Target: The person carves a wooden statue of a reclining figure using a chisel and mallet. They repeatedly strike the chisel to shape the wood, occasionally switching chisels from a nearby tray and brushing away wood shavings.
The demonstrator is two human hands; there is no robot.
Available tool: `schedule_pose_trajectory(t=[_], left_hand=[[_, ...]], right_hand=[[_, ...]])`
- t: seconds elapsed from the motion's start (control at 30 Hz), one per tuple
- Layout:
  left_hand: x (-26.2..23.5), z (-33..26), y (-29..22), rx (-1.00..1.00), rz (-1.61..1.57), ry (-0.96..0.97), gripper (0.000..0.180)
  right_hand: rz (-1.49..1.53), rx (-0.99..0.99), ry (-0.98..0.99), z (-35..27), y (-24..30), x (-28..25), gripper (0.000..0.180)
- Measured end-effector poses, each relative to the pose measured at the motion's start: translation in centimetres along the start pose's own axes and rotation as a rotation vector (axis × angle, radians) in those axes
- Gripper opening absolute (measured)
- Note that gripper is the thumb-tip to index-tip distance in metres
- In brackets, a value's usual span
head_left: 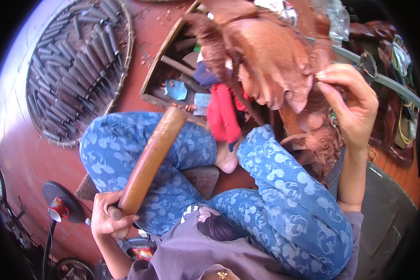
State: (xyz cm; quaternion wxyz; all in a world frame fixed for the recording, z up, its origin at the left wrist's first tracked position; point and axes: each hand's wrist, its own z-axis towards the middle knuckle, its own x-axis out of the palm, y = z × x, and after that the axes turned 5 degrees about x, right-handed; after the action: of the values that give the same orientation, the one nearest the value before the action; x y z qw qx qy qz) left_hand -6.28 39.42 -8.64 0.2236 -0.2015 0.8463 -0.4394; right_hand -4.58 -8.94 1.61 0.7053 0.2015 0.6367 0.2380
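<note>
My left hand point(111, 215) is closed round the lower end of a wooden mallet point(153, 156), a long, rounded yellow-brown block that slants up over my left thigh. A short dark stub pokes out beside my thumb; what it belongs to is unclear. At the upper right, a large reddish-brown wood carving point(266, 51) with ridged, curling shapes stands in front of me. My right hand point(352, 93) is at its right edge, thumb and forefinger bent together in a pinch. Anything between those fingertips is too small to make out.
A round basket point(131, 35) full of wooden-handled carving tools sits on the red floor at left. Beside the carving, a wooden tray point(149, 98) holds blue paper scraps and cloths, with a red cloth point(221, 114) over its edge. A black lamp point(56, 200) stands lower left.
</note>
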Motion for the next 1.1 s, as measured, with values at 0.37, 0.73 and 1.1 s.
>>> schedule_pose_trajectory(t=[0.37,0.73,1.1], left_hand=[[0.9,0.0,-0.5,-0.189,-0.322,-0.135,0.043],[-0.7,1.5,-1.7,-0.306,-0.436,-0.045,0.04],[-1.1,2.1,-2.0,-0.336,-0.474,-0.009,0.043]], right_hand=[[0.105,-0.125,0.031,-0.2,-1.8,-1.0,0.019],[0.202,-0.252,0.062,-0.9,-3.2,-0.5,0.024],[0.196,-0.291,0.054,-0.7,-3.5,-0.4,0.031]])
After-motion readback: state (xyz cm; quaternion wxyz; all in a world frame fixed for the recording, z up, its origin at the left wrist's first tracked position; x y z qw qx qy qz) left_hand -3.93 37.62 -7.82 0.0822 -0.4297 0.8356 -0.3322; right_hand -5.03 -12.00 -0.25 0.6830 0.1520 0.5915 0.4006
